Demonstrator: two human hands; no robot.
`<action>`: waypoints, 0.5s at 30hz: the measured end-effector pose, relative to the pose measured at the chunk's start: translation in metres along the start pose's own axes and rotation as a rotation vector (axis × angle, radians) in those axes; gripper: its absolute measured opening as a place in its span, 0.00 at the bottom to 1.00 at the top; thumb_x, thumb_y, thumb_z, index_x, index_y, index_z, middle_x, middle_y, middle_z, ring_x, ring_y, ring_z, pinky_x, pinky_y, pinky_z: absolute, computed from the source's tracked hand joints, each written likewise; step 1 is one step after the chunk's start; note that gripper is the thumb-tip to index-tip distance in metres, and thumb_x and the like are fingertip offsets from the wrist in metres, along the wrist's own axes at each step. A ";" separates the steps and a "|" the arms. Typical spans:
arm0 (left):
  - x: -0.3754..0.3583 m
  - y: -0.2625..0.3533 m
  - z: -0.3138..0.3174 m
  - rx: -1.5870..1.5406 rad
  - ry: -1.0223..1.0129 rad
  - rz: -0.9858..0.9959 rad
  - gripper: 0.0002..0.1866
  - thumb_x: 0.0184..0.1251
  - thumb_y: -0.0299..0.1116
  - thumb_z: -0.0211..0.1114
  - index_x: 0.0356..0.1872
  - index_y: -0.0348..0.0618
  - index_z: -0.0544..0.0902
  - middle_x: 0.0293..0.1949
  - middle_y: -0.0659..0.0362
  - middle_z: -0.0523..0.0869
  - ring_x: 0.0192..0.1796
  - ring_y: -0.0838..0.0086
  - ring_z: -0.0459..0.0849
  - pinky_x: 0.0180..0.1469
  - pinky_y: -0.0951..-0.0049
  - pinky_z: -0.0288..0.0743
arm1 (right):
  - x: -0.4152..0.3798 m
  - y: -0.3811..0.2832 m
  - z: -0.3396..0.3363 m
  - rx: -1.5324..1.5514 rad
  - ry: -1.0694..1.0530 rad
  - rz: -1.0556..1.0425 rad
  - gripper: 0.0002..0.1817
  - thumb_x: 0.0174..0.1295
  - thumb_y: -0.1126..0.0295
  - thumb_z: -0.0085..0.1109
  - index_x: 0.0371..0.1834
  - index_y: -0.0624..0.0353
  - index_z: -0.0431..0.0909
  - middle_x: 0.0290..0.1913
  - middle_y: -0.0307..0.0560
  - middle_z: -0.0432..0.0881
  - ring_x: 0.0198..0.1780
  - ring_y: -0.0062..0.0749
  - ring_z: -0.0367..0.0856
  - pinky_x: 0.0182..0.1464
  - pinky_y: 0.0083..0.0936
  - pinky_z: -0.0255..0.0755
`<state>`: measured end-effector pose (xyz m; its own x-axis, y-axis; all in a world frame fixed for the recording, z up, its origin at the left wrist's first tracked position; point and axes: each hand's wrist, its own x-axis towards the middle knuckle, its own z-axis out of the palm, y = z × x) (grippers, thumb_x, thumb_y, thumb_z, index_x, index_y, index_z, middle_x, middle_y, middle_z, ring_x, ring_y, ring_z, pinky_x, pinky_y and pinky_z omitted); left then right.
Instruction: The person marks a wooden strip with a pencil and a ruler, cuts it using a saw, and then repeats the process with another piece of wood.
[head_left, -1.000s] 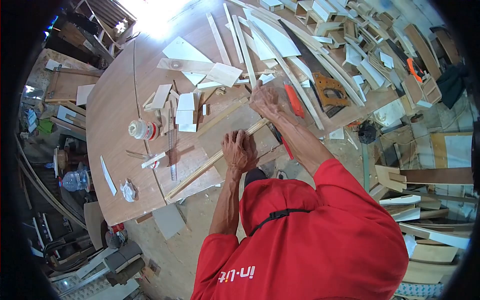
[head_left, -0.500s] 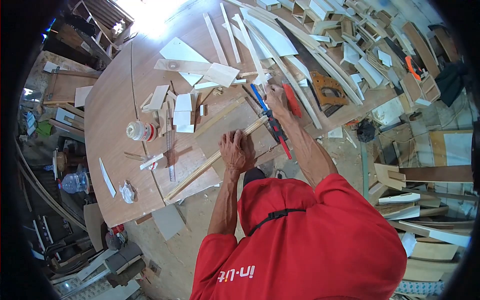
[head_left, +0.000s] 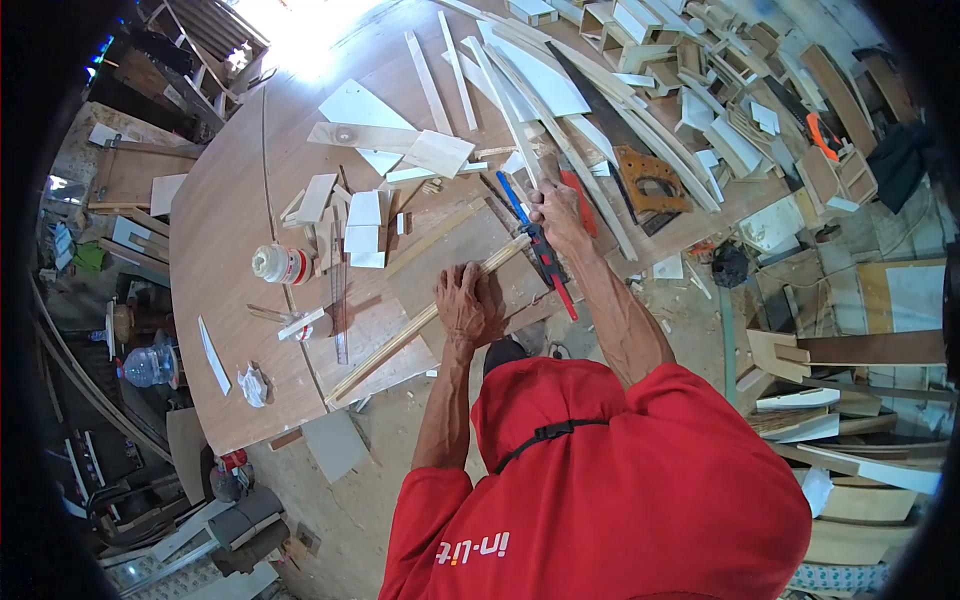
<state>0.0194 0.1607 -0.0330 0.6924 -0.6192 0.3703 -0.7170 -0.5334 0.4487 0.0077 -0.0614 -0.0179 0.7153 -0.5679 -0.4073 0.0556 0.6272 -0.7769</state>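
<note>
Table (head_left: 225,230) under both hands: brown wood veneer, smooth, semi-matt with glare at the far edge. Strip (head_left: 420,325) pinned under the left hand (head_left: 470,305): pale raw wood, matt. Saw (head_left: 540,245) gripped in the right hand (head_left: 558,210): blue and red frame, looks like painted metal (blade too thin to be judged). Handsaw (head_left: 645,180) just right of the right hand: dark metal blade, brown wood handle. Offcuts (head_left: 365,225) left of the hands: pale unfinished wood. Shirt (head_left: 620,480): red cloth, matt.
</note>
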 end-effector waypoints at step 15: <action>0.048 0.021 -0.017 -0.551 0.051 -0.341 0.16 0.70 0.34 0.60 0.53 0.35 0.75 0.38 0.54 0.82 0.39 0.66 0.81 0.41 0.66 0.78 | -0.135 0.046 -0.027 0.199 -0.451 0.325 0.11 0.72 0.65 0.53 0.50 0.59 0.76 0.36 0.39 0.79 0.30 0.14 0.73 0.33 0.15 0.73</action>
<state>0.0393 0.1294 0.0078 0.8865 -0.4320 0.1659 -0.3198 -0.3129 0.8943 -0.1050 0.0293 -0.0122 0.9406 -0.0742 -0.3314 -0.1178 0.8438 -0.5235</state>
